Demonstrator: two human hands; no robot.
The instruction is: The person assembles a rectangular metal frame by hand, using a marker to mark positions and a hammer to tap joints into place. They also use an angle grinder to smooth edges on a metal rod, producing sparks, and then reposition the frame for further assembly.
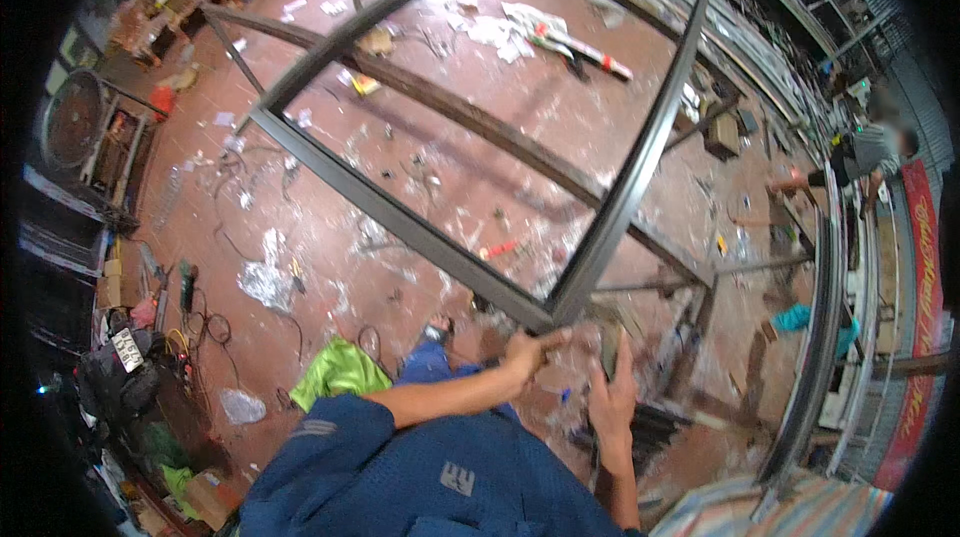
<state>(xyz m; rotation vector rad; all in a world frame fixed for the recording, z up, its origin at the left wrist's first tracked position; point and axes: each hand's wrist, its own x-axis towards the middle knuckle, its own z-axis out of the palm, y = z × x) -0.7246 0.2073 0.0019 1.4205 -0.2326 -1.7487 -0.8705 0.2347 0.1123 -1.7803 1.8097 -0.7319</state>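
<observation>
A dark grey metal window frame [430,247] lies tilted in front of me, its near corner [553,317] pointing toward me. My left hand [525,355] is just below that corner, index finger stretched out and the other fingers partly bent; nothing shows in it. Whether it touches the frame I cannot tell. Just right of the corner, my right hand [613,399] has its thumb and fingers around a small greyish-brown block [610,349], blurred and partly hidden. Under the frame runs a brown support bar [480,127].
Scraps and cables litter the red tiled floor [330,197]. A green cloth [342,373] lies at my left, a round fan [75,115] stands far left. Long metal profiles [770,87] line the right, where another person [868,155] is. A striped cloth [780,509] lies near right.
</observation>
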